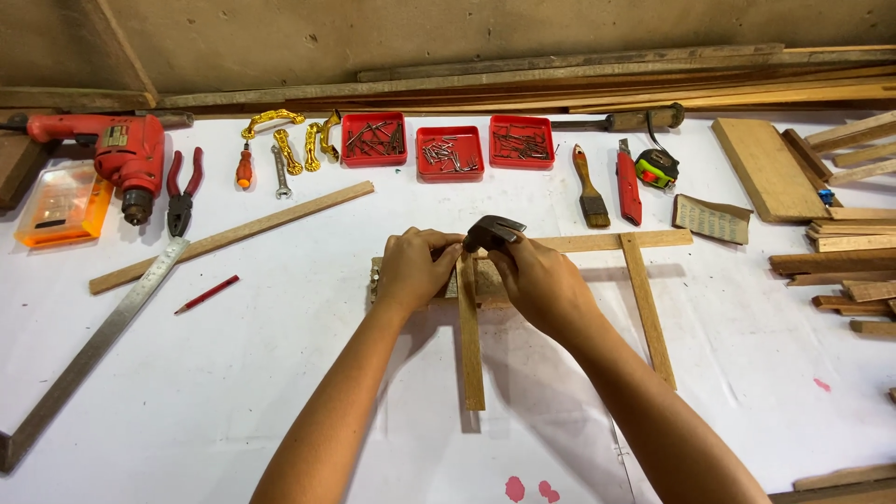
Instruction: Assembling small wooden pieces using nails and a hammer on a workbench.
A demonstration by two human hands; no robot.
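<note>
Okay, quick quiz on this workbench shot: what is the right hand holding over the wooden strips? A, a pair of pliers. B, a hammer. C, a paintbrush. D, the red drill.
B: the right hand grips a hammer with its dark metal head above the joint of the wooden strips, while the left hand steadies the wood beside it. The drill, the pliers and the paintbrush lie untouched farther back on the table.
</note>
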